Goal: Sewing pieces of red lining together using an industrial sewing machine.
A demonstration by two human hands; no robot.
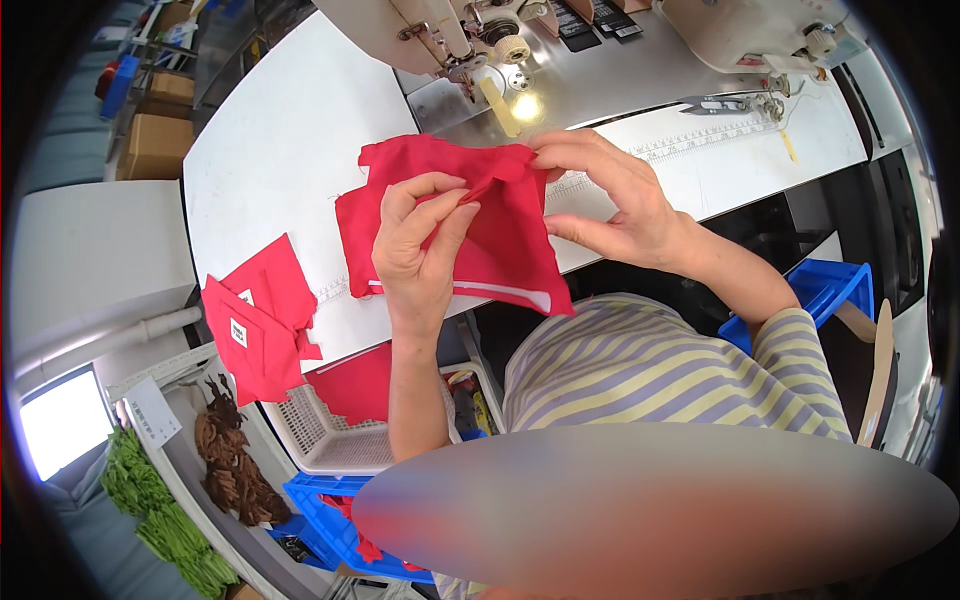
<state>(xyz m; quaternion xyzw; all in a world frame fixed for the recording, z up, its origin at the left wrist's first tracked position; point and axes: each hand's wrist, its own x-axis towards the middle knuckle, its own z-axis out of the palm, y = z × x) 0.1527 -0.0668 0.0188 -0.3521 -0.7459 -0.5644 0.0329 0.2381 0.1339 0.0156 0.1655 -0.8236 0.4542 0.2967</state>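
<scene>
A red fabric piece (pixel 505 245) hangs over the front edge of the white sewing table, a white strip running along its lower edge. Thumb and fingers of my left hand (pixel 415 255) pinch a raised fold near its middle. At the cloth's right edge, my right hand (pixel 625 205) grips the upper corner with the fingers, while its thumb lies lower along the same edge. Behind the cloth stands a sewing machine head (pixel 400 30), its needle area just beyond the fabric. To the left, red fabric pieces (pixel 265 350) with small white labels lie overlapping at the table edge.
A second machine (pixel 750 35) and small clippers (pixel 715 104) are at the back right. A ruler strip (pixel 700 140) runs along the table. Below sit a white basket (pixel 340 445) and blue crates (pixel 325 510); brown and green bundles (pixel 180 545) are at lower left.
</scene>
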